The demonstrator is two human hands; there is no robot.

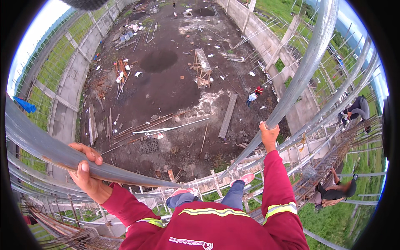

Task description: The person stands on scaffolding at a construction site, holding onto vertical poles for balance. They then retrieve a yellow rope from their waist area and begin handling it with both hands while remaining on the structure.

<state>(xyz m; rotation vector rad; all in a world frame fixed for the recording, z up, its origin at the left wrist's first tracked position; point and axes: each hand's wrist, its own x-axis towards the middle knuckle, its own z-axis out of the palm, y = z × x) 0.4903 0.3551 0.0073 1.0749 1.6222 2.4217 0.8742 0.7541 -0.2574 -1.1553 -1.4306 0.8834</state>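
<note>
Head view: left hand (86, 171) and right hand (268, 134) each clasp own steel pipe (50, 151), (306, 66); keep fingers wrapped fully, feet planted on framework.

Far below, a dark earth floor (166, 87) is seen, littered with planks (228, 115), timber and a wooden trestle (202, 66). It is enclosed by grey concrete walls (66, 89). Grass (54, 58) is lit by daylight.

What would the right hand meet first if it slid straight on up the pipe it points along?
Probably nothing: the right hand grips a grey steel pipe that runs bare to the picture's top edge. Depth is unclear.
</note>
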